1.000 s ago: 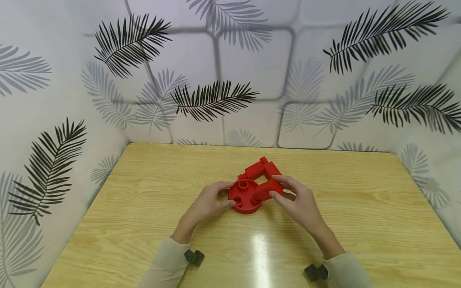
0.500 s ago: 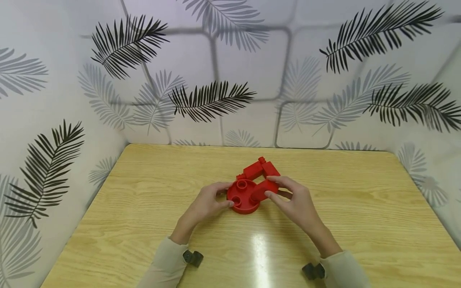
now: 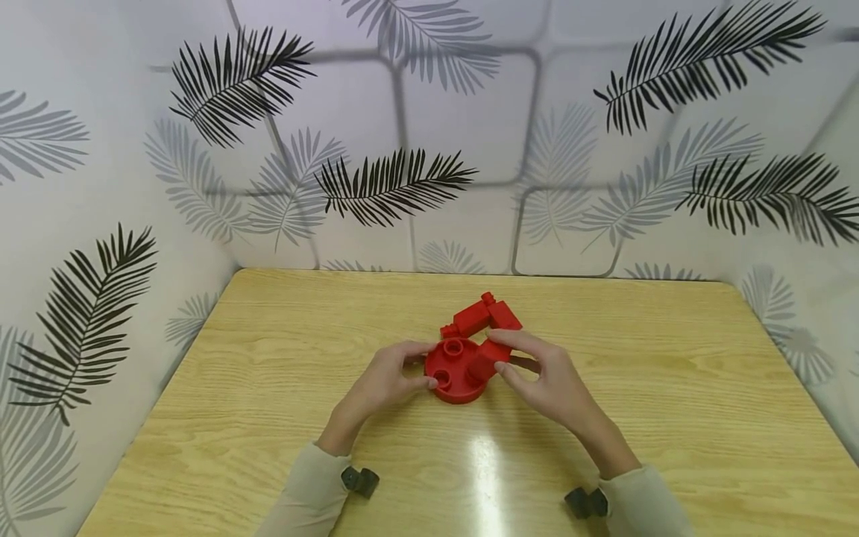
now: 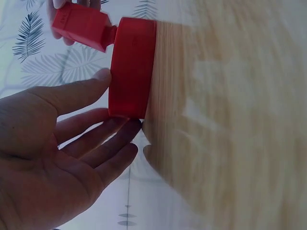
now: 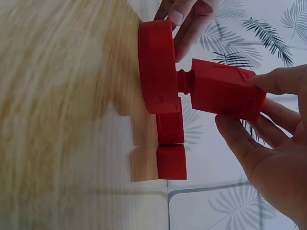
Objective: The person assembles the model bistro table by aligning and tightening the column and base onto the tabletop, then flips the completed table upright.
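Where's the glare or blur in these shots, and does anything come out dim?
Head view: a bright glare streak on the table, near the bottom edge; left wrist view: the left hand looks dim, its outline readable, with paler reflections on the table; right wrist view: wood grain looks smeared, while edges of the red block read fairly crisp.

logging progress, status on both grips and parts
Left grip on round base. Right grip pinching block, peg toward base, seating hidden. Two more blocks behind, apparently not obstructing.
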Available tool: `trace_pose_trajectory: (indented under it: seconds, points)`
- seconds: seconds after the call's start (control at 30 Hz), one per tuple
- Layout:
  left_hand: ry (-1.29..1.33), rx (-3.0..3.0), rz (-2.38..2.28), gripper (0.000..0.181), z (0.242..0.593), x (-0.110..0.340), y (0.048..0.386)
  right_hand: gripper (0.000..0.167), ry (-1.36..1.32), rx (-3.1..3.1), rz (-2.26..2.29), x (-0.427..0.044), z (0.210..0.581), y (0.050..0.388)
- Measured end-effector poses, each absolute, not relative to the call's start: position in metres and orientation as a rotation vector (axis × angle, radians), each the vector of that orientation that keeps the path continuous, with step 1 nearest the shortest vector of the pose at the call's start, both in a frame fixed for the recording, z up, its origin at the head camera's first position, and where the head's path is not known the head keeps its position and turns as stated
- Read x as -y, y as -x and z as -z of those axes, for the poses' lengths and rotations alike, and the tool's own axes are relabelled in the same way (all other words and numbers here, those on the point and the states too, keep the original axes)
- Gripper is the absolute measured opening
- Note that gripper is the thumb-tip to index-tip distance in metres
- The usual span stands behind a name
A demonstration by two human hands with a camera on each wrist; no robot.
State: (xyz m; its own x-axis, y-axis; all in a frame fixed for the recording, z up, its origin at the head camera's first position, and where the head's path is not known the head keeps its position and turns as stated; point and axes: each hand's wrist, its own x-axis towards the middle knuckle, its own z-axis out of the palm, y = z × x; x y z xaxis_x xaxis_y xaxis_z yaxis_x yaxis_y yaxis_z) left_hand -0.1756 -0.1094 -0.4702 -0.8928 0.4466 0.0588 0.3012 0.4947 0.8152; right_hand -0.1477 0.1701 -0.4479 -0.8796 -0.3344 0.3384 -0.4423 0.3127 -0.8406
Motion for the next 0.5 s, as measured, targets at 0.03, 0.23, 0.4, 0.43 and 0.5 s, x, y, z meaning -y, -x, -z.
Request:
trace_pose_trajectory:
  seconds: [0.03, 0.23, 0.4, 0.43, 0.5]
  points:
    - [-0.653, -2.571, -1.348, 0.056, 0.4702, 0.1093, 0.1755, 0.043, -0.744, 2.463, -1.635, -0.1701, 0.4482, 0.1479]
    - [-0.659, -2.569, -1.328, 0.056, 0.4711, 0.1083, 0.1753, 0.042, -0.779, 2.492, -1.657, -0.1714, 0.4484, 0.1476]
    - [-0.670, -2.571, -1.329, 0.056, 0.4703, 0.1079, 0.1745, 0.042, -0.786, 2.521, -1.685, -0.1731, 0.4484, 0.1473]
    - [-0.663, -2.569, -1.329, 0.056, 0.4701, 0.1079, 0.1744, 0.042, -0.784, 2.524, -1.685, -0.1731, 0.4484, 0.1473]
    - [-0.655, -2.567, -1.328, 0.057, 0.4696, 0.1077, 0.1742, 0.042, -0.783, 2.525, -1.687, -0.1729, 0.4481, 0.1473]
